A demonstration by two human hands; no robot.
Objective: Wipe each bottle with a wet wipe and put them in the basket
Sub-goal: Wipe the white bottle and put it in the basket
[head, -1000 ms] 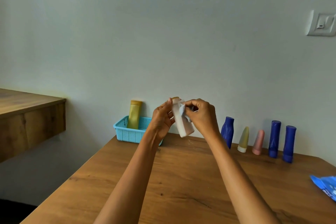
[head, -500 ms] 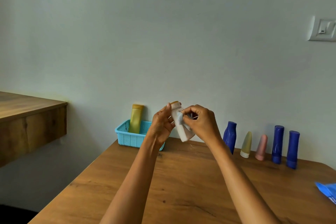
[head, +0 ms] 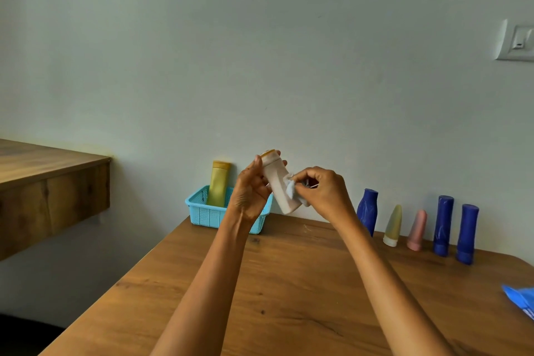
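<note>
Since half a second ago we have slid the wipe down from the upper part of the bottle toward its lower half, and the bottle leans a little more, its base swung out to the right.

Our left hand grips the pale pinkish-white plastic bottle with a yellow cap near its top, fingers and thumb curled round it, holding it in the air above the far edge of the brown wooden table. Our right hand pinches the crumpled white wet wipe and presses it against the bottle's right side. The two hands are close together, joined through the bottle.

We judge the step in hand to be the wiping of this second bottle: a tall yellow plastic bottle already stands in the light blue perforated plastic basket, which sits at the far left of the table just behind our left hand. Five more wait in a row by the wall on the far right: a curvy dark blue bottle, a small translucent yellowish tube, a small pink tube, and two tall dark blue bottles. A blue wipe packet lies at the near right edge.

Next we would finish the lower end and base, probably turning the bottle in the left hand to reach the hidden side, then carry it left and set it in the basket beside the yellow one without knocking it over.
</note>
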